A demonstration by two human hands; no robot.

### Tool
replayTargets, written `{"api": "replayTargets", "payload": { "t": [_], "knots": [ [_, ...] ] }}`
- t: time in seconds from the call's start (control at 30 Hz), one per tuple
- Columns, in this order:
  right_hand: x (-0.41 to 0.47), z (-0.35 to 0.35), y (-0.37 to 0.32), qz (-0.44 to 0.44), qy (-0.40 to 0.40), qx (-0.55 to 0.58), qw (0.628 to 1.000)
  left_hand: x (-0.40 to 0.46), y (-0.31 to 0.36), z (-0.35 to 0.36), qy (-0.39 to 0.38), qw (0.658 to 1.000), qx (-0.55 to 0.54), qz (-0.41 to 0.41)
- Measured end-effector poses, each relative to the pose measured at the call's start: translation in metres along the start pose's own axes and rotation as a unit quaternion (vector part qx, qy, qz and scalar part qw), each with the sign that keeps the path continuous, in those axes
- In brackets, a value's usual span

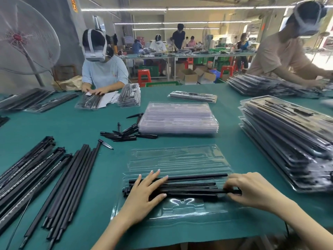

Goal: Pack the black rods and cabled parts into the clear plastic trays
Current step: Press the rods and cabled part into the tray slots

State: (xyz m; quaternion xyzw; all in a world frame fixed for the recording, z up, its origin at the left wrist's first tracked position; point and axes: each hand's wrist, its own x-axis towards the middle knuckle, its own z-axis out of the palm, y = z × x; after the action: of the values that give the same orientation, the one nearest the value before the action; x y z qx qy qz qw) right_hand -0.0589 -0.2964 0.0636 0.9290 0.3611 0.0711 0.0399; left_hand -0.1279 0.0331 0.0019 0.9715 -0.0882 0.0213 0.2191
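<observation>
Head view: at the near edge of a green surface [75, 123], a clear tray [180, 159] lies open in front of the person, with several black rods [191, 179] lying lengthwise across its nearer half. The left hand [144, 192] rests flat on the left part of the rods, its fingers [156, 175] straight and spread, thumb against the nearest rod. The right hand [252, 190] is at the rods' right end, its fingers curled and pinching the tip of one rod that sticks out past the others. Left of the tray, loose rods [72, 177] lie fanned out, with cabled bundles [23, 170] beside them at the far left. Just beyond, a small heap of short black spikes [124, 134] sits next to a stack of empty clear trays [178, 120]. To the right rises a tall stack of filled trays [288, 138]. Farther back, two workers wearing headsets, one at left [102, 69] and one at right [281, 51], handle trays of their own, and a large fan [23, 38] stands at far left.
</observation>
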Motion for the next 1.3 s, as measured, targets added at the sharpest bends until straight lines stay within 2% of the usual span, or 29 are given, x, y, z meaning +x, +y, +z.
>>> {"api": "replayTargets", "payload": {
  "t": [0.07,0.1,0.17,0.3,0.4,0.53,0.67,0.93,1.07,1.23,1.3],
  "knots": [
    [0.001,-0.003,0.003,0.002,0.124,0.045,0.991,0.001,0.000,-0.001,0.021,0.999,-0.025,-0.008],
    [0.003,-0.005,0.004,0.012,0.158,0.058,0.986,0.001,0.001,-0.002,0.029,0.999,-0.041,-0.015],
    [0.011,-0.008,0.001,0.028,0.168,0.068,0.983,0.002,0.001,-0.004,0.031,0.998,-0.046,-0.023],
    [0.016,0.009,0.000,0.074,0.048,0.097,0.991,0.004,0.003,-0.003,0.008,0.998,-0.053,-0.027],
    [0.014,0.017,0.005,0.093,0.068,0.150,0.982,0.007,0.003,-0.004,0.011,0.997,-0.066,-0.032],
    [0.016,0.018,0.006,0.097,0.039,0.163,0.981,0.008,0.002,-0.006,-0.004,0.997,-0.068,-0.037],
    [0.013,0.015,0.006,0.091,0.100,0.220,0.966,0.009,0.004,-0.006,0.017,0.992,-0.112,-0.046],
    [0.015,0.005,-0.007,0.015,-0.003,0.152,0.988,0.007,0.002,-0.004,-0.012,0.995,-0.088,-0.045],
    [0.020,0.006,-0.016,0.049,0.005,0.159,0.986,0.006,0.006,-0.006,-0.022,0.993,-0.100,-0.050],
    [0.019,0.005,-0.014,0.033,-0.051,0.202,0.978,0.007,0.007,-0.009,-0.037,0.993,-0.104,-0.053],
    [0.018,0.010,-0.015,0.040,-0.049,0.197,0.978,0.007,0.007,-0.008,-0.036,0.993,-0.098,-0.054]
  ]
}}
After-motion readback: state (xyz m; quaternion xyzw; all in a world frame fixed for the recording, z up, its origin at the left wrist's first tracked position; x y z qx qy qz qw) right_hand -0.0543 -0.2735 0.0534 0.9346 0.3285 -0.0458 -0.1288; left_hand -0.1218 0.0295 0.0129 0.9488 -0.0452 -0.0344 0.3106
